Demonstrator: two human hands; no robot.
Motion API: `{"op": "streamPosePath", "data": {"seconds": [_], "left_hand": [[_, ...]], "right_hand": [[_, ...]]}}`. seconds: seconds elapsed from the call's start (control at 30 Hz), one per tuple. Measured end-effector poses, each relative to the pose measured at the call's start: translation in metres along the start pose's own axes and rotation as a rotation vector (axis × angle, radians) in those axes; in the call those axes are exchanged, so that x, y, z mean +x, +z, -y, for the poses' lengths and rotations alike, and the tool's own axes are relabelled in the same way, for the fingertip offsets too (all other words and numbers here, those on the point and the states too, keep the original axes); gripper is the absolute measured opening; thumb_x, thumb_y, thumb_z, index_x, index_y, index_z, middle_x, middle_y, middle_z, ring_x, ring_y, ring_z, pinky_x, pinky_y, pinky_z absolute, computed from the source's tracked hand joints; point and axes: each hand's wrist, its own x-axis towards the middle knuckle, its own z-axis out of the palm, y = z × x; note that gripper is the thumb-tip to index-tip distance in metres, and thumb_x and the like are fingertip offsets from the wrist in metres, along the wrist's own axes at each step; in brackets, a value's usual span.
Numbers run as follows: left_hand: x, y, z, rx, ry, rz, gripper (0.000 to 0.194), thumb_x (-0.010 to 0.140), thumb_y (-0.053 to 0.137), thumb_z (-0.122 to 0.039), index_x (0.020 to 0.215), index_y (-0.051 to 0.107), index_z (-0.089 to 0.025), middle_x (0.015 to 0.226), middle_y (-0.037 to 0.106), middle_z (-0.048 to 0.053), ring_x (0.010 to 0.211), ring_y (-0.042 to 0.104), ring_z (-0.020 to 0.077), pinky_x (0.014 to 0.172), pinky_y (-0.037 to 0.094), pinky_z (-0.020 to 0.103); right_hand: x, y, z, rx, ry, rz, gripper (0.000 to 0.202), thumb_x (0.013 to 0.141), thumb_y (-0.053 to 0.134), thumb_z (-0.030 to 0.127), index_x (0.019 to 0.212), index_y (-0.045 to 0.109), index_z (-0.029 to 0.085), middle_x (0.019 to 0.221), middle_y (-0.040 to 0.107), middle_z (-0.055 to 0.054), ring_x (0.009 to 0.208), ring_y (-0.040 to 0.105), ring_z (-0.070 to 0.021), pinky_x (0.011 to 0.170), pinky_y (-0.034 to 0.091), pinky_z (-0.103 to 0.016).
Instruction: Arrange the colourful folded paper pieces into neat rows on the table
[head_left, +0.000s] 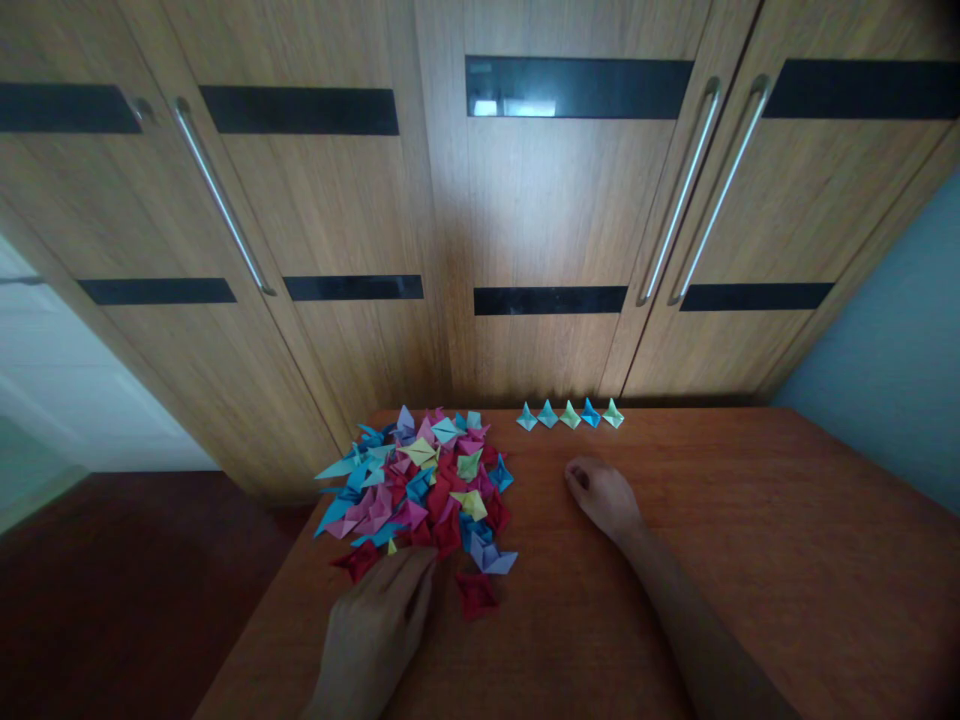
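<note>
A heap of folded paper pieces (442, 485) in red, pink, blue, yellow and lilac lies on the left of the table. My left hand (379, 615) is at its near edge, fingers drawn together beside a dark red piece (357, 562) and other red paper. Whether it grips a piece is hidden. A separate dark red folded piece (476, 594) lies right of that hand. My right hand (604, 497) rests on the table right of the heap, loosely curled, with nothing visible in it. Beyond it, several pointed paper pieces (570, 415), green and blue, stand in a row.
The reddish-brown wooden table (750, 520) reaches back to a wooden wardrobe (555, 200) with long metal handles (682, 190). A blue-grey wall (885, 350) is at the right. Dark red floor (135, 590) shows beyond the table's left edge.
</note>
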Motion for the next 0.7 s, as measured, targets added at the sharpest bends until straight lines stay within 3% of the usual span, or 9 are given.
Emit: {"op": "streamPosePath", "data": {"seconds": [0.17,0.3,0.5,0.6,0.7], "left_hand": [[0.026,-0.013,-0.006,-0.042,-0.013,-0.108,0.021,0.086,0.049,-0.023,0.100,0.065,-0.023,0.097,0.070,0.005,0.085,0.066,0.0200,0.075,0.052,0.029],[0.071,-0.011,-0.016,-0.180,0.010,-0.133,0.020,0.087,0.050,-0.020,0.100,0.065,-0.021,0.097,0.069,0.005,0.089,0.064,0.0192,0.080,0.050,0.030],[0.127,0.013,-0.043,-0.356,0.181,0.022,0.022,0.086,0.049,-0.013,0.101,0.063,-0.021,0.097,0.067,0.004,0.092,0.061,0.0172,0.083,0.048,0.030],[0.134,0.027,-0.055,-0.464,0.216,0.085,0.024,0.085,0.049,-0.010,0.101,0.063,-0.021,0.097,0.067,0.004,0.091,0.061,0.0165,0.082,0.048,0.029],[0.131,0.037,-0.060,-0.576,0.128,0.052,0.024,0.086,0.048,-0.011,0.103,0.062,-0.021,0.098,0.067,0.005,0.092,0.061,0.0164,0.083,0.048,0.031]], "right_hand": [[0.000,-0.003,0.008,0.076,-0.036,-0.010,0.017,0.082,0.048,0.024,0.085,0.064,0.024,0.086,0.067,-0.002,0.078,0.060,-0.0175,0.072,0.044,-0.027],[-0.004,-0.006,0.024,0.385,-0.107,-0.012,0.020,0.083,0.050,0.032,0.090,0.065,0.021,0.087,0.067,-0.003,0.076,0.061,-0.0170,0.071,0.048,-0.028],[-0.010,-0.015,0.043,0.809,-0.126,0.011,0.034,0.081,0.057,0.040,0.108,0.060,0.020,0.097,0.067,-0.005,0.085,0.061,-0.0170,0.074,0.050,-0.029],[-0.010,-0.019,0.045,0.783,-0.128,-0.073,0.030,0.082,0.056,0.041,0.102,0.063,0.019,0.092,0.068,-0.006,0.081,0.061,-0.0171,0.072,0.050,-0.028],[-0.010,-0.022,0.045,0.624,-0.166,-0.102,0.023,0.083,0.054,0.038,0.086,0.067,0.020,0.080,0.068,-0.004,0.071,0.059,-0.0151,0.066,0.048,-0.026]]}}
